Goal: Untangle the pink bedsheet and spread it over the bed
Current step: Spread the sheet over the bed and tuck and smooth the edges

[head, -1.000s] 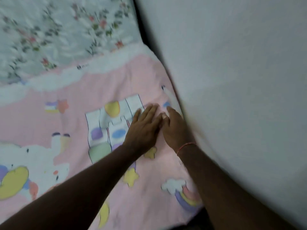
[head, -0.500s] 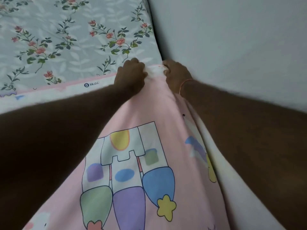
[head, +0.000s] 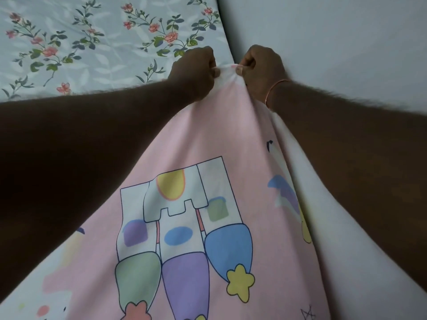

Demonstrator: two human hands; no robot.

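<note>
Where its white top hem is bunched into a small peak, the pink bedsheet [head: 208, 139] is held by both hands. From that point it fans out toward the camera, widening to fill the space between the 2 forearms. Its printed side faces up. A cartoon castle [head: 180, 204] with 3 rounded towers in green, purple and blue lies in the middle, and a yellow star [head: 240, 282] sits just beside the blue tower. A rainbow print [head: 286, 199] runs along the sheet's right edge, past which a plain white surface shows; whether that is the sheet's underside cannot be told.

The left hand [head: 194, 68] is curled into a fist on the left of the bunched hem, pinching the cloth between thumb and fingers. The right hand [head: 263, 65] is curled likewise on the right, gripping the same bunch, so only the gathered white cloth lies between the 2 hands. A thin orange thread [head: 274, 87] circles the right wrist.

Beyond the hands, the bed [head: 92, 42] shows a pale blue floral cover that the pink sheet does not yet reach. The right hand is close against a plain grey wall [head: 346, 42] along the bed's right side.
</note>
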